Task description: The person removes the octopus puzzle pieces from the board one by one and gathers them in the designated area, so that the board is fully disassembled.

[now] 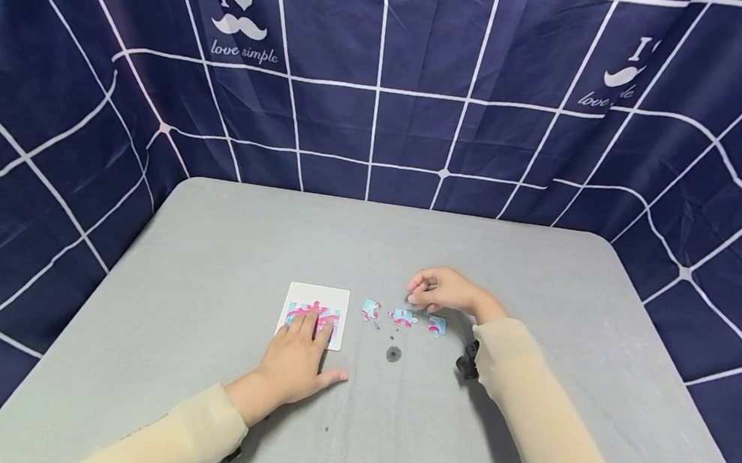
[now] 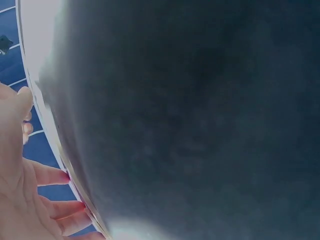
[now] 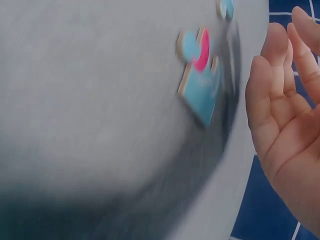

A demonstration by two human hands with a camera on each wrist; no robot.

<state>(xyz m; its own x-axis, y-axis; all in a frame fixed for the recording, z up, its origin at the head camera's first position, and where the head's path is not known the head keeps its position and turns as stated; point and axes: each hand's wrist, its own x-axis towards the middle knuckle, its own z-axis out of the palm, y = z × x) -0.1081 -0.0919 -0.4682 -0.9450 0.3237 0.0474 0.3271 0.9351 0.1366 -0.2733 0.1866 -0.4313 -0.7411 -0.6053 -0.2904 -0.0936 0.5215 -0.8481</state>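
A white puzzle board [image 1: 317,294] lies on the grey table, its lower part filled with joined pink and blue puzzle pieces. My left hand [image 1: 296,359] rests on it, fingertips on the joined pieces and thumb spread out to the side. Three loose pieces lie in a row right of the board: a left piece [image 1: 371,309], a middle piece [image 1: 403,317] and a right piece [image 1: 437,326]. Just above and behind the right piece is my right hand [image 1: 449,290], with loosely bent fingers. Nothing shows between those fingers in the right wrist view, where a blue and pink piece [image 3: 201,92] lies beside the hand.
A dark round spot [image 1: 393,354] marks the grey table [image 1: 240,248] in front of the loose pieces. Dark blue curtains [image 1: 415,130] with white lines stand along the table's back and sides. A black wrist device [image 1: 468,361] sits at the right sleeve.
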